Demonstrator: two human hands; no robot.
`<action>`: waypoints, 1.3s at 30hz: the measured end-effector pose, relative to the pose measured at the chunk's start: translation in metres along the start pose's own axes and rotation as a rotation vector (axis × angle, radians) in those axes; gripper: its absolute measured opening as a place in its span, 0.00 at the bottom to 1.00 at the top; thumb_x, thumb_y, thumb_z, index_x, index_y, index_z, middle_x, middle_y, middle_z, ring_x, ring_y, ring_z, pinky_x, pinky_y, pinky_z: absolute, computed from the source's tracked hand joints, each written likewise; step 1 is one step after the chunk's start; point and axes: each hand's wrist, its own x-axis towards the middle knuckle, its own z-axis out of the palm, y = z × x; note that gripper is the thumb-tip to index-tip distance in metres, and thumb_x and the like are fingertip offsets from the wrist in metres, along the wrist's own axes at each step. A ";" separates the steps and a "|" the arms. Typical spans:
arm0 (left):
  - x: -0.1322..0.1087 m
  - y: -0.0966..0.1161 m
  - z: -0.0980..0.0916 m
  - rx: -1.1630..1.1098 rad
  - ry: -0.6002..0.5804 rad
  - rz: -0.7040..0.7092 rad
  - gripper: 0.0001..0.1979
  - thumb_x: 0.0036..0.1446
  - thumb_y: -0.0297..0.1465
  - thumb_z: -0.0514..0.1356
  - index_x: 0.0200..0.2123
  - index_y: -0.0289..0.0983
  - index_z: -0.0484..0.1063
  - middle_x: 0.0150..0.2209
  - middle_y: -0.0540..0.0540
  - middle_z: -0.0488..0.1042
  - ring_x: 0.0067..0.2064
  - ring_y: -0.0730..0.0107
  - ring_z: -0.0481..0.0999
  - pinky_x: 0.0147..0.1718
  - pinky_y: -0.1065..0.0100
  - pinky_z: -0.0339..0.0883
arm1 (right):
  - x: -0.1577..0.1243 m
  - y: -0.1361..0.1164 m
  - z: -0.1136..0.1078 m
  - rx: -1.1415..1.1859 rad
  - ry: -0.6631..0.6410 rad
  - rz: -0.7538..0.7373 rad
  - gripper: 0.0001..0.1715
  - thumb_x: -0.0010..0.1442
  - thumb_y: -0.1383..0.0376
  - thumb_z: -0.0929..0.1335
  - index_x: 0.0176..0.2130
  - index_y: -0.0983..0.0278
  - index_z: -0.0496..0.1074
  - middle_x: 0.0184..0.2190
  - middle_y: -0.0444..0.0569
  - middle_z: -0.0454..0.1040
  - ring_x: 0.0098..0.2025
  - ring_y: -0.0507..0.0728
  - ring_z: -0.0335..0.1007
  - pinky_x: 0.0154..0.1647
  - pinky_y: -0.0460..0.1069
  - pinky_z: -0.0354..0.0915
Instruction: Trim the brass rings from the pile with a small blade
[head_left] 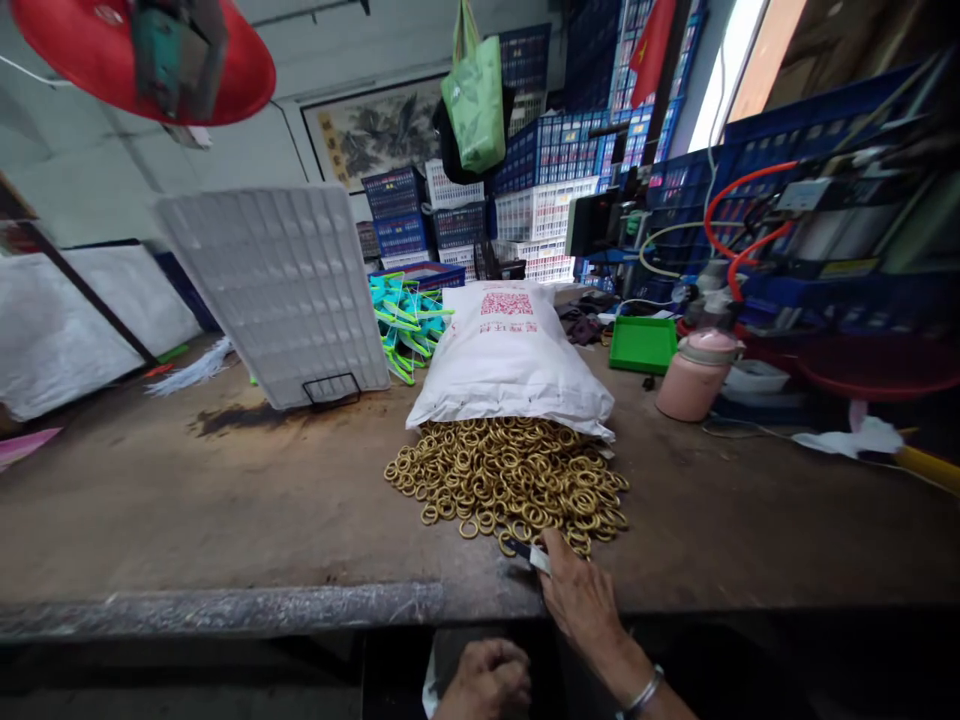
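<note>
My right hand (579, 592), with a metal bracelet at the wrist, reaches to the near edge of a pile of brass-coloured rings (499, 475). Its fingers are closed on a small dark-and-white tool (534, 555), whose dark tip points left at the nearest rings; its exact kind does not show. Below the table edge, in front of my lap, is my left hand (487, 678), its fingers curled inward and slightly blurred. Whether anything is inside it is hidden. The rings spill from under the near end of a white woven sack (510, 360) with red print.
A white ribbed plastic panel (277, 290) leans upright at left, beside green and turquoise plastic pieces (409, 320). Right of the sack are a green tray (643, 343), a pink bottle (696, 375) and a machine with orange hoses (757, 240). A red lamp shade (82, 60) hangs overhead.
</note>
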 end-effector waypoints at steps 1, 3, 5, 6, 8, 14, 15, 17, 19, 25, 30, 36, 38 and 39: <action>-0.002 0.006 0.004 0.019 0.004 0.050 0.16 0.34 0.40 0.63 0.24 0.33 0.68 0.21 0.50 0.67 0.22 0.76 0.65 0.22 0.73 0.55 | 0.001 -0.001 -0.001 0.003 -0.006 0.013 0.19 0.51 0.73 0.61 0.44 0.63 0.60 0.34 0.50 0.73 0.30 0.54 0.70 0.26 0.46 0.55; -0.004 0.018 0.010 0.037 0.002 0.123 0.19 0.34 0.42 0.62 0.24 0.33 0.68 0.21 0.50 0.66 0.20 0.77 0.64 0.20 0.74 0.54 | 0.003 -0.002 -0.002 0.005 -0.018 0.025 0.17 0.51 0.74 0.61 0.42 0.63 0.62 0.33 0.50 0.73 0.30 0.54 0.71 0.26 0.46 0.55; -0.004 0.029 0.014 0.033 0.002 0.158 0.21 0.34 0.45 0.61 0.25 0.33 0.67 0.21 0.49 0.67 0.20 0.77 0.65 0.18 0.75 0.55 | 0.004 -0.002 -0.001 0.008 -0.017 0.017 0.15 0.52 0.74 0.60 0.40 0.62 0.63 0.34 0.49 0.73 0.30 0.55 0.71 0.25 0.46 0.56; -0.003 0.034 0.015 0.025 0.009 0.177 0.21 0.35 0.46 0.61 0.26 0.33 0.66 0.22 0.49 0.67 0.19 0.77 0.65 0.17 0.75 0.56 | 0.004 -0.002 -0.001 0.009 -0.016 0.013 0.14 0.52 0.74 0.59 0.39 0.62 0.63 0.34 0.48 0.73 0.30 0.55 0.71 0.25 0.46 0.56; 0.000 0.042 0.017 -0.004 0.028 0.221 0.21 0.36 0.46 0.60 0.27 0.34 0.65 0.22 0.49 0.67 0.19 0.77 0.66 0.16 0.75 0.58 | 0.004 -0.001 0.000 0.015 -0.016 0.003 0.15 0.53 0.74 0.58 0.39 0.61 0.63 0.35 0.48 0.73 0.31 0.55 0.71 0.25 0.46 0.56; 0.009 0.058 0.017 -0.063 0.091 0.307 0.19 0.42 0.44 0.58 0.31 0.34 0.63 0.25 0.49 0.67 0.19 0.78 0.66 0.14 0.76 0.57 | 0.004 0.000 -0.003 0.043 -0.042 -0.025 0.14 0.52 0.75 0.57 0.37 0.62 0.63 0.32 0.49 0.73 0.28 0.55 0.70 0.24 0.47 0.53; 0.011 0.060 0.017 -0.066 0.108 0.306 0.20 0.42 0.44 0.58 0.31 0.34 0.63 0.25 0.50 0.67 0.19 0.78 0.66 0.13 0.76 0.57 | 0.004 0.001 -0.003 0.063 -0.033 -0.031 0.15 0.51 0.76 0.57 0.37 0.62 0.63 0.32 0.49 0.72 0.29 0.55 0.69 0.25 0.47 0.52; 0.015 0.062 0.017 -0.080 0.141 0.289 0.22 0.41 0.45 0.58 0.34 0.35 0.62 0.25 0.50 0.67 0.19 0.77 0.67 0.13 0.76 0.57 | 0.003 0.002 -0.004 0.132 -0.014 -0.063 0.16 0.50 0.77 0.56 0.36 0.62 0.62 0.31 0.48 0.72 0.30 0.54 0.68 0.26 0.46 0.53; 0.019 0.065 0.018 -0.095 0.165 0.266 0.24 0.42 0.47 0.57 0.36 0.35 0.61 0.26 0.50 0.67 0.18 0.77 0.67 0.13 0.76 0.57 | 0.002 0.002 -0.006 0.223 -0.010 -0.121 0.16 0.48 0.77 0.56 0.35 0.62 0.62 0.30 0.47 0.71 0.31 0.53 0.67 0.28 0.45 0.54; 0.025 0.072 0.018 -0.087 0.038 0.268 0.20 0.45 0.47 0.56 0.28 0.34 0.63 0.16 0.54 0.64 0.14 0.81 0.60 0.13 0.77 0.53 | -0.004 -0.008 -0.020 0.443 -0.060 -0.284 0.15 0.48 0.75 0.56 0.33 0.62 0.63 0.29 0.46 0.70 0.31 0.53 0.65 0.30 0.45 0.57; 0.022 0.073 0.016 -0.124 0.005 0.285 0.18 0.41 0.44 0.61 0.23 0.34 0.63 0.14 0.56 0.60 0.14 0.84 0.54 0.13 0.77 0.47 | -0.004 -0.012 -0.021 0.680 -0.095 -0.182 0.08 0.54 0.68 0.57 0.32 0.62 0.63 0.27 0.44 0.69 0.29 0.52 0.65 0.31 0.45 0.59; 0.015 0.071 0.017 -0.085 0.153 0.322 0.16 0.46 0.42 0.58 0.27 0.34 0.66 0.18 0.53 0.67 0.16 0.81 0.63 0.18 0.76 0.55 | 0.001 -0.012 -0.014 0.931 -0.046 0.205 0.15 0.55 0.55 0.58 0.30 0.63 0.63 0.23 0.43 0.67 0.25 0.51 0.62 0.25 0.44 0.58; 0.014 0.071 0.019 -0.052 0.200 0.355 0.15 0.47 0.42 0.58 0.27 0.34 0.66 0.19 0.53 0.68 0.16 0.80 0.64 0.18 0.76 0.56 | 0.003 -0.013 -0.012 1.000 -0.084 0.246 0.17 0.54 0.52 0.58 0.28 0.63 0.63 0.18 0.41 0.64 0.22 0.50 0.59 0.22 0.44 0.57; 0.014 0.072 0.021 -0.038 0.219 0.365 0.15 0.46 0.41 0.58 0.26 0.34 0.66 0.19 0.53 0.68 0.16 0.80 0.64 0.18 0.76 0.57 | 0.004 -0.014 -0.011 1.035 -0.107 0.252 0.18 0.53 0.51 0.59 0.26 0.63 0.63 0.16 0.40 0.63 0.20 0.50 0.58 0.21 0.44 0.56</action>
